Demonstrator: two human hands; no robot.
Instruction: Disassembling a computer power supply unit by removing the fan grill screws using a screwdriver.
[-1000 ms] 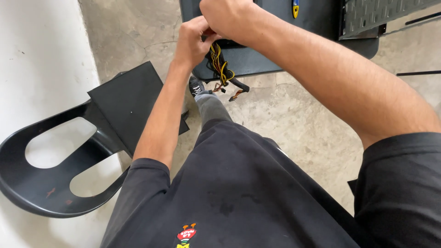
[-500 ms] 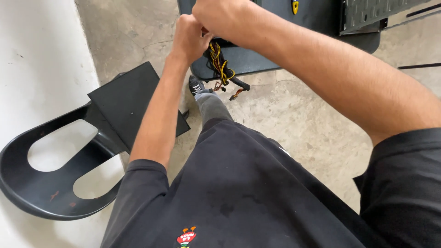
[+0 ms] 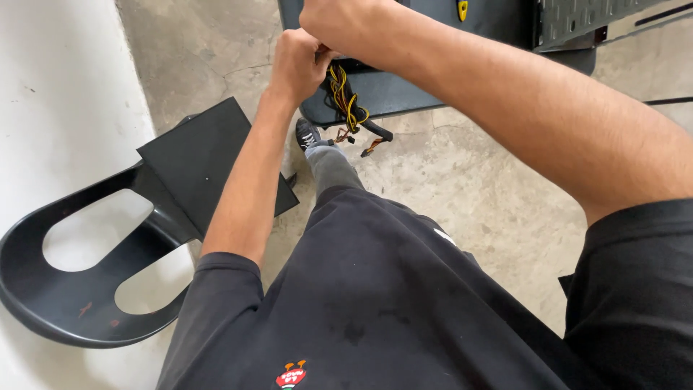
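Note:
My left hand (image 3: 297, 63) is closed at the top of a bundle of yellow and black cables (image 3: 346, 108) that hangs down with small connectors at its end. My right hand (image 3: 339, 25) is closed just above and to the right, touching the same bundle near the top edge of view. What the fingers pinch is partly hidden. The cables hang over the edge of a dark grey surface (image 3: 404, 90).
A flat black panel (image 3: 209, 166) leans on a black plastic chair (image 3: 79, 289) at the left. My leg in grey trousers and a dark shoe (image 3: 309, 134) stand on the concrete floor (image 3: 469, 188). A perforated dark metal part (image 3: 577, 18) lies at top right.
Both hands have stayed on the cable bundle; the view has drifted slightly, and the hands shifted a little toward the top of the frame.

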